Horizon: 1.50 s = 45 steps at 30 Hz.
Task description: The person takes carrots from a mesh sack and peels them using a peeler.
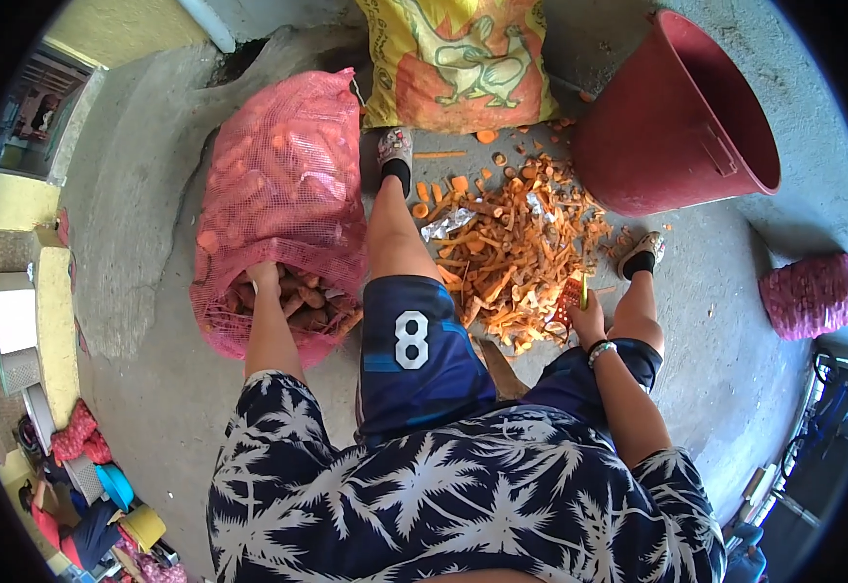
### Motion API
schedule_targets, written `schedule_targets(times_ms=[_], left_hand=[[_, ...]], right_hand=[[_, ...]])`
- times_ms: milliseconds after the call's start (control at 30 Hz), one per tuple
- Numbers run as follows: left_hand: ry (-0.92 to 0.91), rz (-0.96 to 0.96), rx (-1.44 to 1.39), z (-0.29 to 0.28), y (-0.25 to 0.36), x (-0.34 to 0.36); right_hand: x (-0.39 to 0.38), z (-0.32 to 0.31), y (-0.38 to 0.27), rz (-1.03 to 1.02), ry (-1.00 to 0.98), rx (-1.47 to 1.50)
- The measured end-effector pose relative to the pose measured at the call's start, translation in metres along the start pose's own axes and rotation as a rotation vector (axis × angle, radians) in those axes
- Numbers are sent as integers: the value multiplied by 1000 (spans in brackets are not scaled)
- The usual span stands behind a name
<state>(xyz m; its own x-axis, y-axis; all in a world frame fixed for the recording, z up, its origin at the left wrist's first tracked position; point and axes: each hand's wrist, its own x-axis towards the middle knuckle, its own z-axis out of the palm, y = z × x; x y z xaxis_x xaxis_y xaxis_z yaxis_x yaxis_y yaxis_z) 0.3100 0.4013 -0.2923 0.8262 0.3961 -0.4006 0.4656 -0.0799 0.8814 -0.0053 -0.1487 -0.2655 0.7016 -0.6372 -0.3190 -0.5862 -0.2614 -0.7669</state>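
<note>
My left hand (264,277) reaches into the open lower end of a red mesh sack (278,170) full of brownish-orange roots (303,301); its fingers are hidden inside. My right hand (587,321) grips a yellow-green handled tool (584,291) upright, beside a small red perforated piece (565,296) whose kind I cannot make out. Just left of that hand a large pile of orange peelings, slices and root ends (507,253) lies on the concrete floor between my legs, with crumpled foil bits (448,223) in it.
A yellow sack (458,58) printed with hens lies ahead. A tall red bucket (618,146) stands front right, and a pink mesh sack (803,296) by the right wall. A person (65,515) is at lower left among basins; another (745,549) shows at lower right.
</note>
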Motion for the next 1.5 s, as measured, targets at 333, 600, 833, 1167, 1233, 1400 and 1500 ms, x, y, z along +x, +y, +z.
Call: schedule_targets(times_ms=[333, 600, 833, 1167, 1233, 1400, 1500], left_hand=[[-230, -311, -1275, 27, -52, -11], [-2, 369, 311, 10, 17, 6], [-157, 297, 100, 3, 11, -13], [-104, 327, 314, 11, 12, -6], [-136, 317, 148, 12, 9, -19], [-216, 316, 1401, -10, -1, -87], [-385, 386, 1950, -85, -55, -117]], right_hand=[[-5, -5, -2, 54, -9, -13], [-6, -9, 9, 63, -18, 48], [-8, 6, -3, 18, -63, -103], [-10, 1, -11, -10, -40, -157], [-9, -2, -12, 12, -37, -177], [-17, -12, -8, -69, 26, -194], [-12, -10, -12, -26, -26, -144]])
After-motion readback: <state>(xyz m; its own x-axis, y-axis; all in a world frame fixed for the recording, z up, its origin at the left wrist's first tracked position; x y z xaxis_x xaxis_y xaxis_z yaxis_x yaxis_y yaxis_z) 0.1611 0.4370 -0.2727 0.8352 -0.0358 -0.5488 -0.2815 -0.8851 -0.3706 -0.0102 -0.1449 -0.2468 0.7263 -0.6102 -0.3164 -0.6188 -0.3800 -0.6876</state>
